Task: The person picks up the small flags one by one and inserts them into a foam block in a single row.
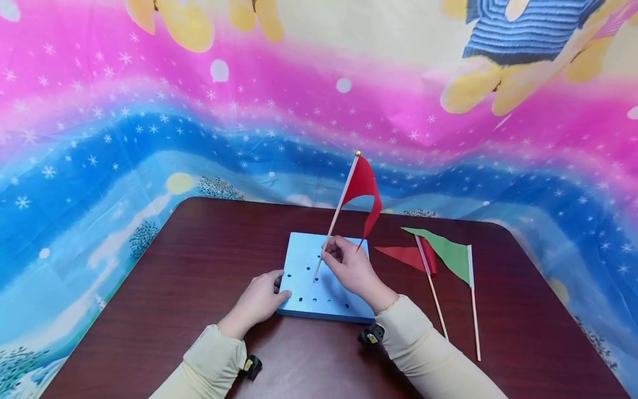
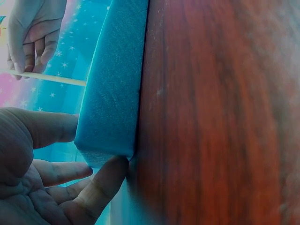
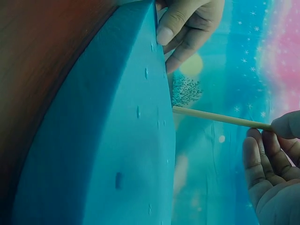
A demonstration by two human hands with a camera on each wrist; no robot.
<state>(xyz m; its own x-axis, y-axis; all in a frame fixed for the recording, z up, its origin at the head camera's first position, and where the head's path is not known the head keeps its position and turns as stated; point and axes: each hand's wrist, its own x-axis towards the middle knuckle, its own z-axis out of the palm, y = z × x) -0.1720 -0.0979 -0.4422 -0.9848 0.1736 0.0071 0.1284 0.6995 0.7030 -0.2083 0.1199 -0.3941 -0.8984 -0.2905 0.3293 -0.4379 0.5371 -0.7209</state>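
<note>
A red pennant flag (image 1: 360, 180) on a thin wooden stick stands tilted over the blue board (image 1: 301, 249), which has several small holes in its top. My right hand (image 1: 351, 269) pinches the stick between thumb and fingertips, low on its length. The stick's lower end meets the board's top close to a hole; in the right wrist view the wooden stick (image 3: 220, 117) slants to the board's surface. At the board's left edge my left hand (image 1: 258, 296) holds it, thumb (image 2: 51, 127) at the top edge and fingers against the side.
Another red flag (image 1: 406, 256) and a green flag (image 1: 453, 255) lie on the dark wooden table (image 1: 164, 288) to the right of the board, their sticks toward me. Behind the table hangs a colourful printed cloth (image 1: 299, 100).
</note>
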